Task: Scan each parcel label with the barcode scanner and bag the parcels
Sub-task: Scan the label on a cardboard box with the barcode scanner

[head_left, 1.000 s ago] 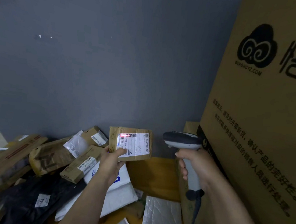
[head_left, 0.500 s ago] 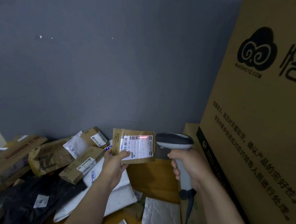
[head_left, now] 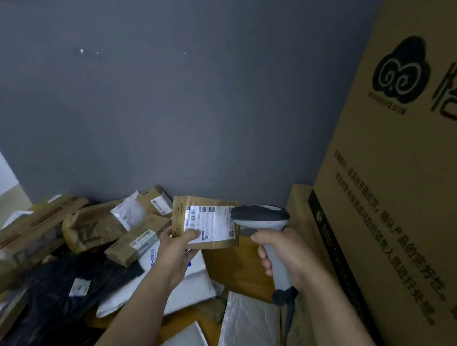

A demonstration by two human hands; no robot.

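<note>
The left hand holds the brown parcel above the pile, fingers clamped on its near-left corner. The right hand has its fingers wrapped round the scanner, just beside the label. Keep the thumb off the barcode and aim squarely.

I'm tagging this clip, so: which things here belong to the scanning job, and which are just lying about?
Job: brown parcel held in the left hand; scanner gripped by the right hand; pile of parcels below.
Lying about: big printed carton; grey wall.
</note>
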